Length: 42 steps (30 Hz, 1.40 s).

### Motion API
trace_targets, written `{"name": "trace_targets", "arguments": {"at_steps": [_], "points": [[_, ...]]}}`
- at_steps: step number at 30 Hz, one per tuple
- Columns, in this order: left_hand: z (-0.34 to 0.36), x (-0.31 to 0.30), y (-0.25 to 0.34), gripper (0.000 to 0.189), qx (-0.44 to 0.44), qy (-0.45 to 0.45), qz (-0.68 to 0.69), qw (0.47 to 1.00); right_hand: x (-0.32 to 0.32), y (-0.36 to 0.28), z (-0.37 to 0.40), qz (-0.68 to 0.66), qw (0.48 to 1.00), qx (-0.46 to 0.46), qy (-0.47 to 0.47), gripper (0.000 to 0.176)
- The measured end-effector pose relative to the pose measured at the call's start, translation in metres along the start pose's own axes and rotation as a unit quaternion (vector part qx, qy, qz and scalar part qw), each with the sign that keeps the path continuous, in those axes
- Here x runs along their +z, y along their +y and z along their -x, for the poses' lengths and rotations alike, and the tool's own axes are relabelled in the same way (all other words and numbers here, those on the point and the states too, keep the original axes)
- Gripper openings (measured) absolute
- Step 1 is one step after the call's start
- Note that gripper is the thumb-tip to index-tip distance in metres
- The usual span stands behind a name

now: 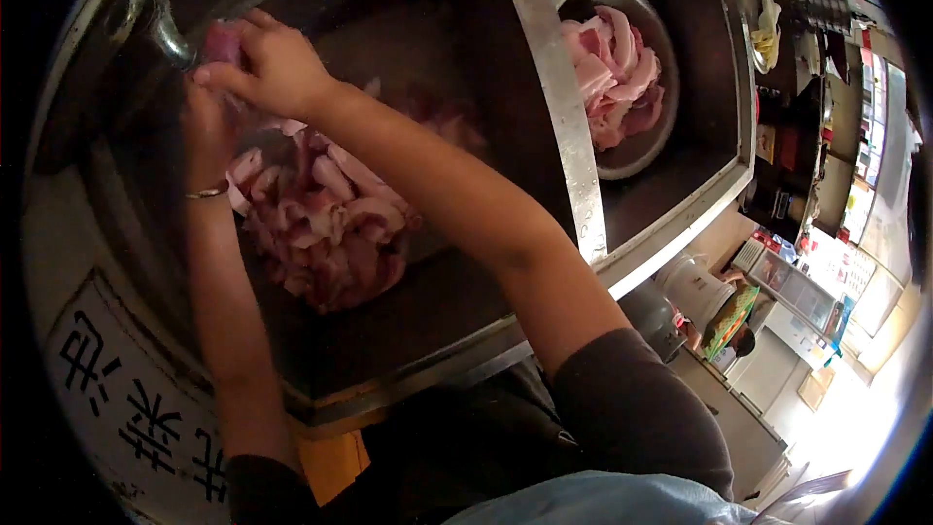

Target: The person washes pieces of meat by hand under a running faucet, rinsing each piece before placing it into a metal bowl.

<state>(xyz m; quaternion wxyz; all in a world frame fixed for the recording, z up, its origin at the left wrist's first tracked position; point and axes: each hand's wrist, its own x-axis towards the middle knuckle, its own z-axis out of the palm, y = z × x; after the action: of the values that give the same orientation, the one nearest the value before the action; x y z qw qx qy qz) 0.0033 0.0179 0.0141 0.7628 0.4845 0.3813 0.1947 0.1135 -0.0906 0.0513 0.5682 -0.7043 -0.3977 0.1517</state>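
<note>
Both my hands are up under the tap (pixel 160 24) at the far left of a steel sink basin (pixel 428 321). My right hand (pixel 267 63) pinches a pink piece of raw meat (pixel 224 39) right at the spout. My left hand (pixel 204 131), with a bracelet on the wrist, is beneath it, touching the same meat; its fingers are mostly hidden. A heap of raw meat slices (pixel 321 224) lies in the basin just below my hands.
A steel divider (pixel 559 107) separates this basin from the right one, where a metal bowl (pixel 637 160) holds more sliced meat. A white panel with black characters (pixel 126 408) is at the lower left. Shelves and appliances crowd the far right.
</note>
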Motion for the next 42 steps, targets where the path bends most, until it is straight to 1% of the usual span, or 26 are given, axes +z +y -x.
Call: {"name": "trace_targets", "arguments": {"at_steps": [1,2,3,5,9,11,12,14,15,17,21,22,23,24,25,26,28,30,31,32,34,37,38,39,41,42], "points": [[-0.005,-0.006,0.006,0.027,0.14,-0.111,-0.179,0.967,-0.001,-0.005,-0.001,0.039,0.998,-0.037,0.018,0.043],[-0.008,-0.011,0.009,0.029,0.271,-0.214,-0.347,0.872,-0.003,-0.008,-0.004,0.038,0.998,-0.038,0.018,0.043],[-0.007,-0.013,0.004,0.029,0.271,-0.212,-0.347,0.872,-0.006,-0.011,-0.007,0.062,0.994,-0.077,0.037,0.038],[0.01,0.01,0.011,0.02,0.176,-0.082,-0.101,0.976,-0.005,-0.012,-0.011,0.087,0.988,-0.116,0.057,0.033],[0.009,0.02,0.022,0.028,0.14,-0.064,-0.166,0.974,0.009,-0.017,-0.016,0.095,0.989,-0.079,0.08,0.023],[0.027,0.05,0.035,0.038,-0.013,-0.002,0.006,1.0,0.011,-0.018,-0.018,0.091,0.992,-0.058,0.072,0.021],[0.028,0.047,0.031,0.038,-0.014,0.0,0.005,1.0,0.011,-0.018,-0.02,0.12,0.992,-0.039,0.03,0.022],[0.03,0.042,0.021,0.046,-0.077,0.062,0.192,0.976,0.011,-0.017,-0.022,0.146,0.989,-0.02,-0.013,0.023],[0.03,0.04,0.019,0.046,-0.077,0.064,0.192,0.976,0.011,-0.017,-0.022,0.154,0.988,-0.026,-0.016,0.025],[0.032,0.045,0.019,0.052,0.047,-0.023,0.051,0.997,0.009,-0.013,-0.023,0.16,0.986,-0.035,-0.022,0.026],[0.002,0.016,0.012,0.056,0.064,-0.09,0.063,0.992,-0.01,-0.015,-0.017,0.108,0.992,-0.028,-0.064,0.036],[-0.013,-0.002,0.003,0.056,0.144,-0.069,-0.132,0.978,-0.014,-0.018,-0.015,0.107,0.99,-0.029,-0.083,0.038],[-0.018,-0.011,0.003,0.056,0.215,-0.045,-0.324,0.92,-0.013,-0.013,-0.013,0.1,0.991,-0.031,-0.086,0.038],[-0.02,-0.019,-0.001,0.056,0.213,-0.037,-0.331,0.919,-0.01,-0.006,-0.011,0.163,0.98,-0.03,-0.109,0.042],[-0.016,-0.018,0.001,0.042,0.17,-0.103,-0.21,0.957,-0.006,-0.002,-0.01,0.225,0.965,-0.031,-0.13,0.046],[-0.009,-0.013,0.003,0.031,0.126,-0.165,-0.083,0.975,-0.006,-0.002,-0.013,0.213,0.967,-0.036,-0.135,0.046],[0.017,0.039,0.032,0.028,0.148,0.037,-0.247,0.957,-0.012,-0.003,-0.015,0.029,0.997,0.014,-0.073,0.043],[-0.018,0.037,0.004,0.024,0.139,0.055,-0.016,0.989,-0.022,-0.014,-0.017,0.014,0.995,0.046,-0.092,0.043],[-0.021,0.039,0.003,0.025,0.137,0.05,-0.009,0.989,-0.025,-0.019,-0.019,0.013,0.991,0.081,-0.11,0.043],[-0.02,0.038,0.002,0.025,0.141,0.036,-0.044,0.988,-0.025,-0.02,-0.021,0.006,0.99,0.079,-0.114,0.043],[-0.015,0.037,0.003,0.026,0.154,0.003,-0.122,0.981,-0.026,-0.022,-0.029,-0.053,0.99,0.022,-0.128,0.015],[-0.004,0.034,0.008,0.029,0.182,-0.058,-0.229,0.954,-0.03,-0.03,-0.031,-0.129,0.983,0.039,-0.127,0.01],[-0.002,0.034,0.009,0.03,0.192,-0.08,-0.262,0.943,-0.021,-0.027,-0.03,-0.235,0.968,0.004,-0.088,0.01],[-0.001,0.034,0.01,0.031,0.204,-0.1,-0.296,0.928,-0.019,-0.027,-0.03,-0.239,0.967,0.002,-0.089,0.01],[0.0,0.033,0.012,0.033,0.213,-0.131,-0.347,0.904,-0.017,-0.025,-0.029,-0.335,0.933,0.083,-0.104,0.01],[0.0,0.034,0.012,0.033,0.214,-0.127,-0.349,0.903,-0.012,-0.019,-0.028,-0.405,0.908,0.067,-0.08,0.009]]}}
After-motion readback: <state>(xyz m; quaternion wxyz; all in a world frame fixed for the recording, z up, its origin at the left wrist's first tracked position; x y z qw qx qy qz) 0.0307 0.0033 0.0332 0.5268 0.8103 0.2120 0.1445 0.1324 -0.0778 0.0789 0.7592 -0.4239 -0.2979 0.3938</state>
